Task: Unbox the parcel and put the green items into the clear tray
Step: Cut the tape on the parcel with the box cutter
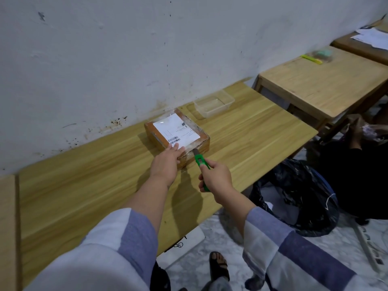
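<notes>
A small brown cardboard parcel (201, 137) with a white shipping label and clear tape lies on the wooden table (84, 185) near the wall. My left hand (165, 164) presses flat on the parcel's near corner, fingers spread over the label's edge. My right hand (216, 179) grips a green utility knife (200, 160), and its blade touches the parcel's near side. An empty clear tray (214, 102) stands just behind the parcel to the right, by the wall.
A second wooden table (325, 85) stands to the right, holding a yellow pen (311, 59) and a blurred green thing in clear wrapping (323, 53). A black rubbish bag (298, 198) sits on the floor right of my table. Papers (373, 37) lie on a third table.
</notes>
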Available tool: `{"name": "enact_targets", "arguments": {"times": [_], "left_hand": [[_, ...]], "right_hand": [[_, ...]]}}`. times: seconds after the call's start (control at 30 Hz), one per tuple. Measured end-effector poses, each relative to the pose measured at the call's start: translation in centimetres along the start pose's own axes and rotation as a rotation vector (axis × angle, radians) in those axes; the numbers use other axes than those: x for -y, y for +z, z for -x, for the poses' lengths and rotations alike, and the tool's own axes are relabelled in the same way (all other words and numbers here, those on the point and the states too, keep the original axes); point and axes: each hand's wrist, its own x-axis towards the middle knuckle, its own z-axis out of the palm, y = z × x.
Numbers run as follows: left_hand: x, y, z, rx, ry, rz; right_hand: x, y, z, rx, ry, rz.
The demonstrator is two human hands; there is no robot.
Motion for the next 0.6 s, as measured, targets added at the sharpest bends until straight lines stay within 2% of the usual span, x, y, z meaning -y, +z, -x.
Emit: {"name": "enact_targets", "arguments": {"times": [0.23,0.6], "left_hand": [[-0.2,-0.5,0.6,0.019,-0.119,0.117],[-0.2,-0.6,1.4,0.028,-0.103,0.126]], "right_hand": [[-0.1,0.7,1.2,0.002,0.012,0.007],[-1.1,1.4,3.2,-0.001,0.008,0.026]]}}
